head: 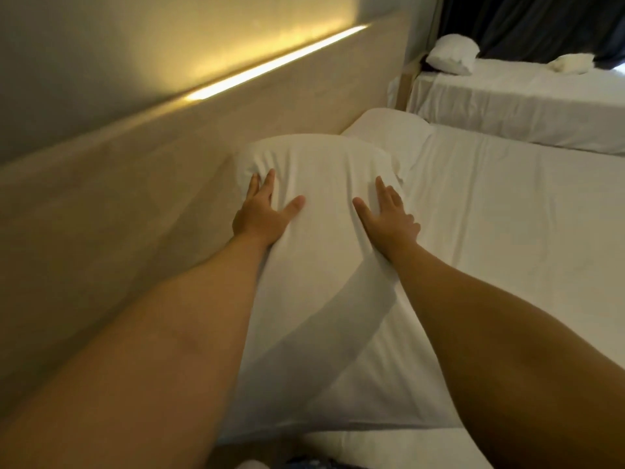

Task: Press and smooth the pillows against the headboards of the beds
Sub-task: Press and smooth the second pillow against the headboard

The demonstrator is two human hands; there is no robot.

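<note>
Leftmost, beyond my left arm, I see the pale headboard (pixel 189 170) running away from me, with a warm strip light (pixel 274 62) glowing along its top edge. My left hand (pixel 262 214) lies flat on the near pillow (pixel 321 252), fingers spread and thumb out to the side, its fingertips pushing into the pillow's headboard-side corner so the cloth puckers there. That pillow lies lengthwise between my two arms, its left edge touching the headboard. My right hand (pixel 389 216) is laid open on the pillow's other edge, thumb splayed inward, outer fingers curling over the side toward the sheet. Neither hand pinches anything; both press palm-down. Past my fingertips a second pillow (pixel 392 130) lies partly behind the first, also against the headboard. To the right of my right hand stretches the white sheet of the bed (pixel 524 214). Farther off to the right stands another bed (pixel 514 99), holding a crumpled pillow (pixel 453 54) at its head and a small white bundle (pixel 571 64) that I cannot make out.
</note>
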